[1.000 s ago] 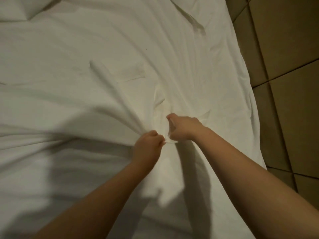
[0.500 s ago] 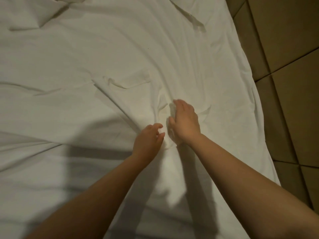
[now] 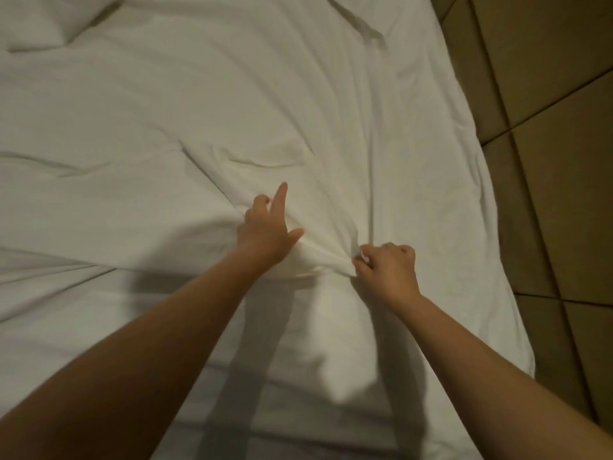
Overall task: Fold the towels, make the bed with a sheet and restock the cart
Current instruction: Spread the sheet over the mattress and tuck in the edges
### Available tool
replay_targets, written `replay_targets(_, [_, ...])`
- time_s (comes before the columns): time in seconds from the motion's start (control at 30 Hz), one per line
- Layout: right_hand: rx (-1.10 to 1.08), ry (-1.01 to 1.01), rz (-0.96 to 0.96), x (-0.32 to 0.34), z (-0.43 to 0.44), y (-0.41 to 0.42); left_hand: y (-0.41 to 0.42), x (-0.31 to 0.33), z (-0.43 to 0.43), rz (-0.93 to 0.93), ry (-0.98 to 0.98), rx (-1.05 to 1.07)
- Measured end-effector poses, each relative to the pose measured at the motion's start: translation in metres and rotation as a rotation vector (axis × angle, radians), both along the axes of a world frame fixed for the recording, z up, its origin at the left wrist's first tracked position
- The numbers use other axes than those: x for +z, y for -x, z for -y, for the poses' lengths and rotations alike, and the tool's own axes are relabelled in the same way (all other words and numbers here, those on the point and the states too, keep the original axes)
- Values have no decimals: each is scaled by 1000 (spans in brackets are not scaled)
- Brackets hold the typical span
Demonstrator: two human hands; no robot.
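I am pinching a gathered fold of the sheet [image 3: 232, 94] in my right hand [image 3: 386, 268] while my left hand [image 3: 265, 227] is pressing it nearby, grip unclear.

A white sheet [image 3: 232, 94] covers nearly the whole view, creased, with its right edge hanging beside a brown tiled floor [image 3: 547, 161]. The left hand [image 3: 265, 230] lies on the sheet near centre, index finger [image 3: 280, 197] straight and pointing far, thumb spread to the right, remaining fingers curled; whether these hold cloth cannot be determined. The right hand [image 3: 388, 267] is just right of it and slightly nearer, apart from it, and pinches a gathered bunch of sheet between thumb and curled fingers. Folds fan out from this pinch toward the far side. Both arms cast shadows on the near cloth.
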State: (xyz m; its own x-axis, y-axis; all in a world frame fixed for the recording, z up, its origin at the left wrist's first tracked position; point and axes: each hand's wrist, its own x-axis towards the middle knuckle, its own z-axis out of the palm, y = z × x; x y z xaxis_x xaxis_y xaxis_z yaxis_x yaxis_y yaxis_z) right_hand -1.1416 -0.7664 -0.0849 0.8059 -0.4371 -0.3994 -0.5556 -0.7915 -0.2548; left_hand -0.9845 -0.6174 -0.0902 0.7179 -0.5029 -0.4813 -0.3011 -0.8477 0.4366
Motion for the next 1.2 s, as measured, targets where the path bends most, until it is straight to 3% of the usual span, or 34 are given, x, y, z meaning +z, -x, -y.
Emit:
replay_targets(0.1, [-27,7,-51,0,9,51,-4,2,15,-73,-22,30])
replay_targets(0.27, [-162,76,-61,-4,16,95,5,5,33,72,-119,-149])
replay_targets(0.4, [-272,79,-41,-5,14,99,1,2,45,68,-215,-215])
replay_targets(0.5, [-293,10,-134,0,13,89,4,-2,51,157,-333,-269])
replay_targets(0.63, [-262,-70,-107,11,5,69,24,-17,47,190,-411,-276])
replay_targets(0.73, [-241,-205,-87,10,-4,49,31,-28,40,184,-375,-222])
replay_targets(0.87, [-267,-324,-203,2,-15,39,40,-29,35,200,-293,-176])
replay_targets(0.93, [-194,-289,-227,2,-12,46,42,-25,34,268,-232,-154])
replay_targets(1.07, [165,-62,-250,10,3,73,35,-19,37,328,-198,-203])
replay_targets(1.2, [170,37,-146,13,16,99,36,-24,41,322,-284,-330])
